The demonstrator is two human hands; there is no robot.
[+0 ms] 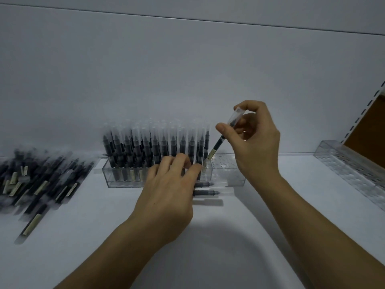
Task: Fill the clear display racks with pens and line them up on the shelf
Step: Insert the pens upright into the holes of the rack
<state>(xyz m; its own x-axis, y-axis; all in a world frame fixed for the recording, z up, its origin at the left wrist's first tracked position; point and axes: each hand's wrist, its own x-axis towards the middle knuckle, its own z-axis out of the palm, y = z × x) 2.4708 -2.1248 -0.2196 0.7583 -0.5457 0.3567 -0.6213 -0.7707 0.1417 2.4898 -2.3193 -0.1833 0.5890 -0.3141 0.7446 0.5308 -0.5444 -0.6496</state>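
Right hand [255, 142] pinches a tilted pen [224, 137] — tip at the rack [227, 174].

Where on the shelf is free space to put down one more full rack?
Bare shelf lies between the half-filled rack and the empty rack at right. The left is crowded by the loose pen pile; a few pens lie before the rack.

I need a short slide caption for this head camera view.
Right hand lowers a pen into the nearly full clear rack; left hand steadies it.
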